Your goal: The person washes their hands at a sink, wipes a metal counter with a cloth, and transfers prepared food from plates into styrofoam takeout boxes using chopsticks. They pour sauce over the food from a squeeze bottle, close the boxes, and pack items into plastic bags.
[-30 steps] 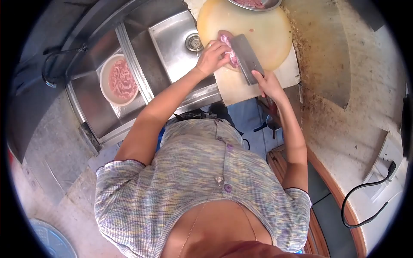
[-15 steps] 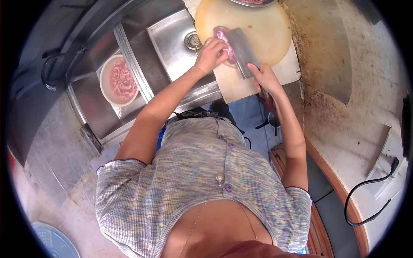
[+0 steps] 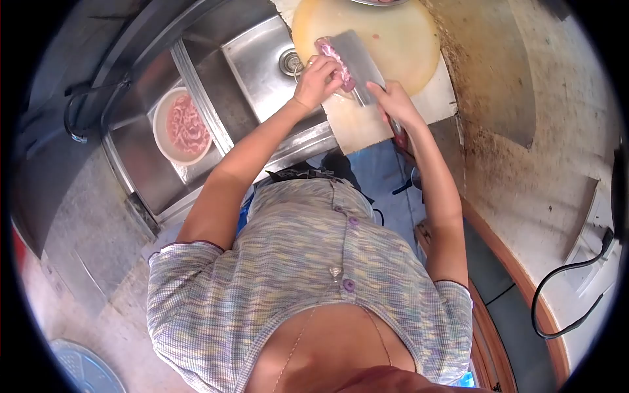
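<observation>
A piece of raw meat, pink with white streaks, lies on the round cutting board. My left hand has its fingers curled and pressed onto the meat's left side. The cleaver stands along the meat's right side, its broad blade partly covering that edge. My right hand grips the cleaver where handle meets blade, thumb against the metal. Whether the blade's edge is in the meat cannot be seen.
Left of the board is a steel double sink with a drain. A white bowl of meat strips in liquid stands in its left basin. A metal dish shows at the top edge. A stained wall rises on the right.
The cleaver and my right hand have shifted left and slightly away from me, bringing the blade closer over the meat. My left hand stays on the meat. The whole view has shifted slightly.
</observation>
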A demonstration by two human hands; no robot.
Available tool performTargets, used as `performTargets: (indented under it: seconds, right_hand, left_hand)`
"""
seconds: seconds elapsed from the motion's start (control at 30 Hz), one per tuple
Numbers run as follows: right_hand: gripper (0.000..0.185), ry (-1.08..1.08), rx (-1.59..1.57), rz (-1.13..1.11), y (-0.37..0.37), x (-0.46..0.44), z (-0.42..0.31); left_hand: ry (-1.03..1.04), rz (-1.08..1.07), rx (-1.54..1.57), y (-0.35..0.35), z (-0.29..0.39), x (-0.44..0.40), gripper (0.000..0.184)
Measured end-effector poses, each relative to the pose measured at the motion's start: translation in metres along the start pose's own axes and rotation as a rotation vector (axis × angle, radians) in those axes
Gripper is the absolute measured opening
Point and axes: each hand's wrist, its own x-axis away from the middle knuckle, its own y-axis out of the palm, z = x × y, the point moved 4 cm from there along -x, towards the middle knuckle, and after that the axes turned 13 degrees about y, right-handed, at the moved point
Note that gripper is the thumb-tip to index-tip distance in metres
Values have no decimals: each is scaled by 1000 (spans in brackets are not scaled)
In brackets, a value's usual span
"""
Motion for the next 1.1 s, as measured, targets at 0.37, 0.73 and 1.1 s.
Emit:
performTargets:
  seconds: [0.37, 0.73, 1.1]
  right_hand:
    - [34, 82, -127, -108, 9, 15, 24]
    - [34, 62, -191, -70, 17, 13, 15]
    - [11, -236, 711, 601, 75, 68, -5]
  left_hand:
    - [1, -30, -26, -3, 2, 2, 12]
    - [-17, -53, -8, -7, 5, 2, 13]
    - [-479, 98, 239, -12, -1, 14, 27]
